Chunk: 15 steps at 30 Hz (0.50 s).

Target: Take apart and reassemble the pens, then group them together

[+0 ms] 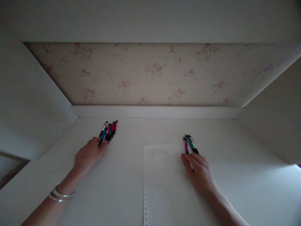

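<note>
My left hand (90, 152) touches the lower ends of several pens at the left, its fingers partly hidden. Among them are a blue pen (103, 134) and a red pen (114, 128). At the right, my right hand (197, 168) has its fingers closed around the lower end of pens lying on the white surface. A purple pen (186, 145) and a green pen (191, 143) stick out beyond those fingertips. Between the hands lies a lined sheet of paper (166, 185) with a few written lines near its top.
The white desk (113, 188) is bounded by a low ledge (157, 111) at the back and white side panels (35, 94). Behind the ledge is floral wallpaper (141, 75). Two silver bracelets (61, 196) circle the left wrist.
</note>
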{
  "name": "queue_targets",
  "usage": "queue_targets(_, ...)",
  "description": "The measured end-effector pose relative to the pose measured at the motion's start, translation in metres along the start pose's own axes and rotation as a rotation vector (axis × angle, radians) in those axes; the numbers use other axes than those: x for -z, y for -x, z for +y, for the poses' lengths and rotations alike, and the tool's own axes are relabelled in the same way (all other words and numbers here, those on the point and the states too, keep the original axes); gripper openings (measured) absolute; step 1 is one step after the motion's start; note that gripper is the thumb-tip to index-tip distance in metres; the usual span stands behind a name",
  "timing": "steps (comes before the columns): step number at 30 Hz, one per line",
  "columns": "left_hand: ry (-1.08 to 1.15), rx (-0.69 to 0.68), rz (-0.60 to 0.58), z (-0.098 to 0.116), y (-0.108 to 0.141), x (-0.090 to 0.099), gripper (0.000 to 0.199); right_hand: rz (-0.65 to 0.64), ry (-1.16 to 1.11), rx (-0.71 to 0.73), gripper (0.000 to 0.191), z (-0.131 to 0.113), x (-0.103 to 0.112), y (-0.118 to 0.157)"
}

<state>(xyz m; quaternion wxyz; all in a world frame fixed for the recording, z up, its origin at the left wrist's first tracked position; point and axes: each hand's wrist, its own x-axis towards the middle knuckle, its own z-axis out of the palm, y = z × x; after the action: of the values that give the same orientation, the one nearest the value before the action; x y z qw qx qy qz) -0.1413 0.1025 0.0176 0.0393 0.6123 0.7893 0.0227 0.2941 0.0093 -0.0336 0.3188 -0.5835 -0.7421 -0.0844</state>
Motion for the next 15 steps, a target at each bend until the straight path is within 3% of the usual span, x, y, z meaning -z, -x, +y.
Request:
queue_targets(6, -0.034, -0.02, -0.106, -0.007, -0.009, -0.008, 0.052, 0.001, -0.057, -0.015, 0.024, 0.002, -0.001, 0.001)
queue_targets(15, -0.013, -0.051, -0.11, -0.014, -0.014, -0.011, 0.05, -0.028, -0.13, -0.012, 0.024, -0.001, 0.0, 0.0)
